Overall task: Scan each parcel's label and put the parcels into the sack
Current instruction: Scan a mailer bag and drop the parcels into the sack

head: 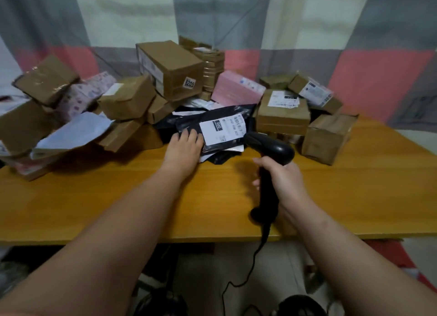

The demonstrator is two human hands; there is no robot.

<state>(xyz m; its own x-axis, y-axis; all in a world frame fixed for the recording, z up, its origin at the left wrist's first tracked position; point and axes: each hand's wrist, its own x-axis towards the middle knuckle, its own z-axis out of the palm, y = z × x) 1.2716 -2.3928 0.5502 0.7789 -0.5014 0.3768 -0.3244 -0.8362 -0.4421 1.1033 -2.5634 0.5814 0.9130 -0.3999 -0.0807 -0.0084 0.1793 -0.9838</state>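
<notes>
Centre frame: left hand (pixel 185 145) with fingers fairly straight, slightly spread, resting on left end of black mailer (pixel 212 124). Mailer lies atop other poly bags at middle of bench (pixel 118 209), white label (pixel 223 130) facing up. Right of centre: right hand (pixel 279 176) wrapped round handle of scanner (pixel 272 150), scanner head pointing at label, just beside mailer's right edge. Cable (pixel 255 256) hangs off bench's near edge. Brown boxes (pixel 127 98) heaped from upper left to upper right. Sticker "5205" on top-centre box (pixel 170 67); pink parcel (pixel 236 88) to its right.
</notes>
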